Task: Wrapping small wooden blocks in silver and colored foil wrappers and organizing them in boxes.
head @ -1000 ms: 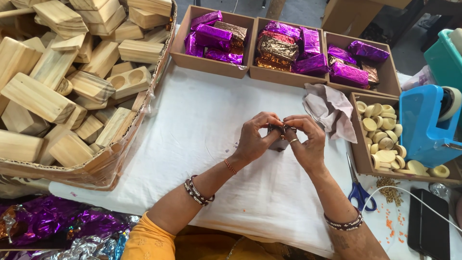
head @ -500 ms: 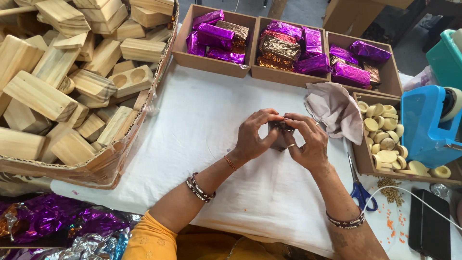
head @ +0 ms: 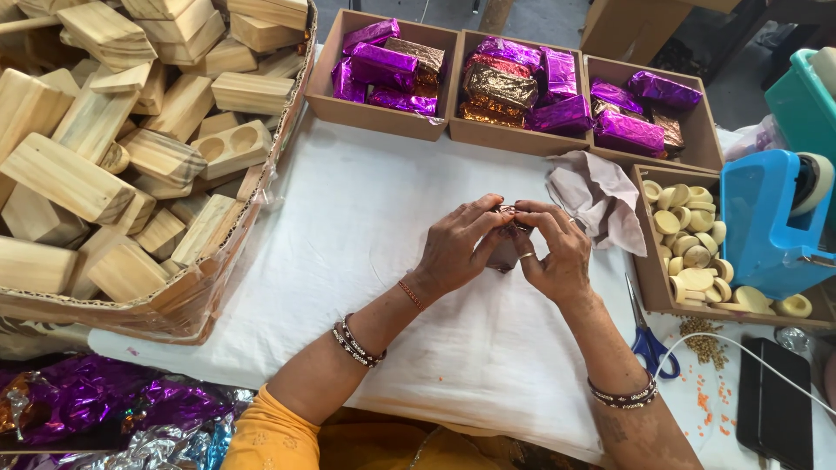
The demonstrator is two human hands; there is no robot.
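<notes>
Both hands meet, fingers pinched together, over the middle of the table.

The left hand (head: 457, 248) and right hand (head: 553, 252) face each other, fingertips touching at the top, thumbs tucked inward. Both forearms rise from the table's near edge, converging; each wrist bends slightly inward and wears dark bangles.

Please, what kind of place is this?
Probably a small packing workbench. A big box of wooden blocks stands on one side, open boxes of foil-wrapped packets at the back, and a tape dispenser nearby. The left hand and right hand hold a small packet.
</notes>
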